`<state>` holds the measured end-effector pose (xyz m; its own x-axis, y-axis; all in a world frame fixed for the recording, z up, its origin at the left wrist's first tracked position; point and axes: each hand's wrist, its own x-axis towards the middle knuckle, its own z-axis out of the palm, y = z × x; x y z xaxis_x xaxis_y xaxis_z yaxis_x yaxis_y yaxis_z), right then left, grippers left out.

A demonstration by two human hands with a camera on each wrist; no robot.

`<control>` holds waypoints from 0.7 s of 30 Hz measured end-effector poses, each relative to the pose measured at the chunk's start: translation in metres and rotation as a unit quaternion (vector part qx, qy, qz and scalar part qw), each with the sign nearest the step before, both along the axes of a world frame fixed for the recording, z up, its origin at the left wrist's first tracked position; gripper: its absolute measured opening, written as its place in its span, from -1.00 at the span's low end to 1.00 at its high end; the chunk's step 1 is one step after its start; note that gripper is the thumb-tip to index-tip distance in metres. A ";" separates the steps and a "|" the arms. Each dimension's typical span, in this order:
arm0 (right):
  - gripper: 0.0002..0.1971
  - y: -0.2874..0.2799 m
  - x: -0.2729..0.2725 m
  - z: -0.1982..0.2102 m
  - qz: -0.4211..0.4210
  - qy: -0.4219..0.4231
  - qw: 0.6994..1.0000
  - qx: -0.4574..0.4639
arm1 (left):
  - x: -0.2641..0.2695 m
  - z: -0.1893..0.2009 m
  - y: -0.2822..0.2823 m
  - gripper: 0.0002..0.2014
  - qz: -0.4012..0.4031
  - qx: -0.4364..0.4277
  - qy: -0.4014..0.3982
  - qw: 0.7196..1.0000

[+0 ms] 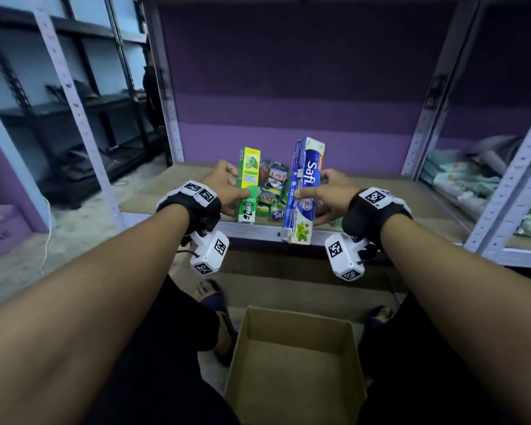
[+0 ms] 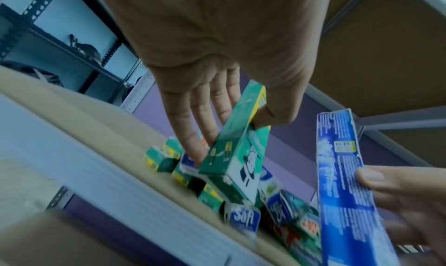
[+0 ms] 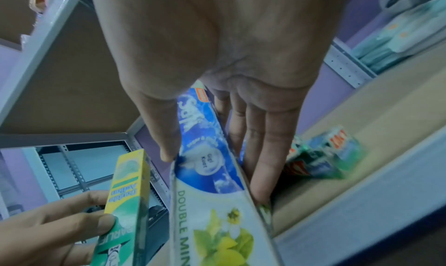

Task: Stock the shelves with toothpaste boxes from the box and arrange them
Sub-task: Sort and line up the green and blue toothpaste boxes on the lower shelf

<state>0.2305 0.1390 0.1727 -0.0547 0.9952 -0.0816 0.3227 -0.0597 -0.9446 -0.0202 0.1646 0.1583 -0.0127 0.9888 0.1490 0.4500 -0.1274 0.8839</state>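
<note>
Holding upright, left hand (image 1: 224,187) green box (image 1: 248,185), right hand (image 1: 331,193) blue box (image 1: 302,191).

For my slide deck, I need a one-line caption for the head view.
Left hand and right hand each hold an upright toothpaste box, green and blue, above stocked boxes.

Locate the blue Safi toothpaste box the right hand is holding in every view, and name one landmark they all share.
Head: blue Safi box right of centre, upright, pinched by the right hand.
Left wrist: right edge, back panel showing.
Right wrist: centre, running down from the palm.
Shared landmark: the green toothpaste box in the left hand.
</note>
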 end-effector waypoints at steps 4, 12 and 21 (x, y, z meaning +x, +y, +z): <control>-0.81 0.029 -0.010 0.028 -0.011 -0.043 0.999 0.019 | -0.013 0.026 0.025 -0.56 0.030 0.014 0.001 0.999; -0.65 0.100 -0.040 0.046 -0.045 -0.105 0.993 0.009 | -0.042 0.033 0.093 -0.66 0.079 -0.007 0.024 0.997; -0.48 0.175 -0.076 0.030 -0.027 -0.157 0.987 -0.016 | -0.073 0.001 0.159 -0.76 0.072 -0.073 0.141 0.985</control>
<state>0.1547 0.3143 0.2023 0.0311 0.9926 -0.1177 0.5941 -0.1130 -0.7964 -0.0935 0.3232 0.1591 -0.1330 0.9908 0.0240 0.6836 0.0742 0.7261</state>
